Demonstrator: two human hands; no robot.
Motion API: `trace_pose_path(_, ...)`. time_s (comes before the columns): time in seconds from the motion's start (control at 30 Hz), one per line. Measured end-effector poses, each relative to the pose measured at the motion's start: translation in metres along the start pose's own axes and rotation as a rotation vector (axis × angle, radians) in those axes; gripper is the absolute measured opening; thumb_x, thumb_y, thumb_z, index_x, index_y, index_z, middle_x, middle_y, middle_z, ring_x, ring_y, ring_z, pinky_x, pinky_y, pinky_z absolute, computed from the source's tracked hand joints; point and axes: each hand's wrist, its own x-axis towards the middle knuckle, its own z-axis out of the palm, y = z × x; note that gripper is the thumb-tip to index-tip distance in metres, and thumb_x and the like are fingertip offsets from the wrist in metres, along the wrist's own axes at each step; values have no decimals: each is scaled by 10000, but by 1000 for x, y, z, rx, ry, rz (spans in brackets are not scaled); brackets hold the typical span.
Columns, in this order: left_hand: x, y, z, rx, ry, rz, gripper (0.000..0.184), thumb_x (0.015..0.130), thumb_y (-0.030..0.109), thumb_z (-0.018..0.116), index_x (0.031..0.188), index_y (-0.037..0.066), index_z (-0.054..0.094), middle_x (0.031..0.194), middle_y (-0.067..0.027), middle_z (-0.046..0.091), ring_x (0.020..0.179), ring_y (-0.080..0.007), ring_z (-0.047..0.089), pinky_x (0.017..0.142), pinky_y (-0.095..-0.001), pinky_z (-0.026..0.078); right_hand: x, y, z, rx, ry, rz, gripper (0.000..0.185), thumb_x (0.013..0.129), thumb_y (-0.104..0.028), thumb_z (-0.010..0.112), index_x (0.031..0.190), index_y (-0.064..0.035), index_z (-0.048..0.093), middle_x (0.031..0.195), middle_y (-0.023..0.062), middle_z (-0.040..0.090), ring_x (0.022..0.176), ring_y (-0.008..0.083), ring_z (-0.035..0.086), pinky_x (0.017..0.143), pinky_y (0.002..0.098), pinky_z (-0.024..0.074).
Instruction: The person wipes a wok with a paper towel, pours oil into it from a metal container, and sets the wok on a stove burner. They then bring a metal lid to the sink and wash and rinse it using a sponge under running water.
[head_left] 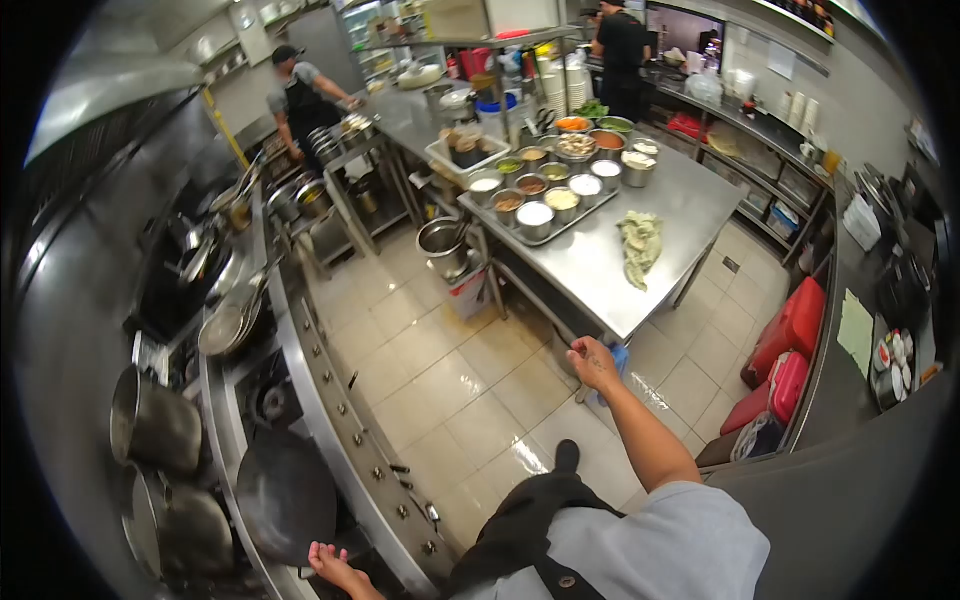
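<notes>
At the lower left, my left hand (332, 568) is near the rim of a dark pan (288, 495) on the stove (340, 400); its fingers are loosely curled and apart, with nothing seen in them. My right hand (592, 362) hangs in front of the near corner of the steel table (600, 270), fingers bent inward; whether they hold anything is too small to tell. On that table lie a crumpled greenish cloth (640, 247) and a tray (565, 228) of several metal containers with food.
Two large pots (160, 420) stand at the left. A metal bucket (443, 248) is beside the table. Red coolers (785, 385) sit at the right. One person (303, 100) works at the back left, another (622, 60) at the back. Tiled floor (480, 370) lies between stove and table.
</notes>
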Motion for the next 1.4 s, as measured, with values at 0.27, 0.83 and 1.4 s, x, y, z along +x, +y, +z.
trace_pose_path(0.27, -104, 26, 242, 161, -509, 163, 200, 870, 147, 497, 1065, 128, 537, 969, 12, 552, 850, -130, 519, 655, -291, 449, 149, 30, -166, -94, 184, -122, 367, 800, -331, 661, 1045, -66, 596, 1053, 173, 594, 1027, 345, 542, 902, 401, 430)
trace_pose_path(0.83, -377, 15, 566, -189, -1564, -227, 457, 889, 395, 537, 1202, 62, 530, 1246, -108, 541, 1112, -263, 540, 867, -399, 470, 251, 114, -153, 444, -7, 208, 355, 834, -346, 606, 1009, -38, 624, 852, 126, 671, 813, 208, 626, 734, 321, 484)
trace_pose_path(1.4, -604, 24, 751, -343, -1656, -59, 281, 915, 170, 488, 1118, -13, 552, 1046, -98, 610, 918, -218, 615, 786, -333, 511, 240, 104, -278, 21, 266, -5, 333, 884, -358, 592, 1087, -94, 580, 1001, 117, 655, 927, 249, 628, 792, 344, 481)
